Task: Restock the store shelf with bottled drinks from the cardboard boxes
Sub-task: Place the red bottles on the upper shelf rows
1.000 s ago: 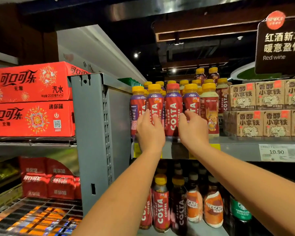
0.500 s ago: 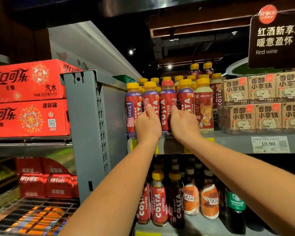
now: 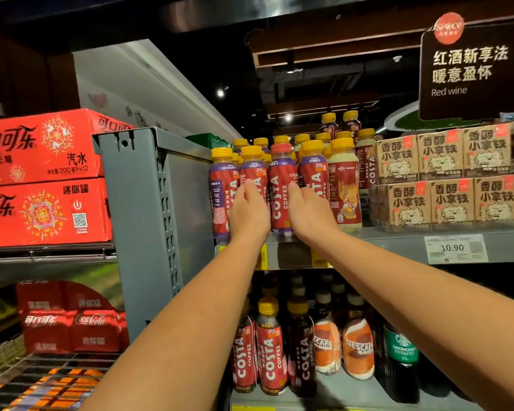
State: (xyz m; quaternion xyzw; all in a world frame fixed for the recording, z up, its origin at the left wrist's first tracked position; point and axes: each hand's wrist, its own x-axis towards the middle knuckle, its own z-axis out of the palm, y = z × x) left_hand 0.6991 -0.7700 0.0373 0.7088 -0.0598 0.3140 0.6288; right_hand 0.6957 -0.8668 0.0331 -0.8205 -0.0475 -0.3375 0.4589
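My left hand (image 3: 248,213) and right hand (image 3: 310,216), fingers straight, press the bottles (image 3: 252,167) flanking the red-capped bottle (image 3: 282,185) on the shelf (image 3: 398,244).

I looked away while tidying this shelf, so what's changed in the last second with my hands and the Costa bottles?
Both hands closed in slightly on the red-capped Costa bottle. The left hand slid right and the right hand slid left, and their straight fingers now flank it. Nothing was picked up or let go. The neighbouring bottles remain upright on the shelf, unmoved.
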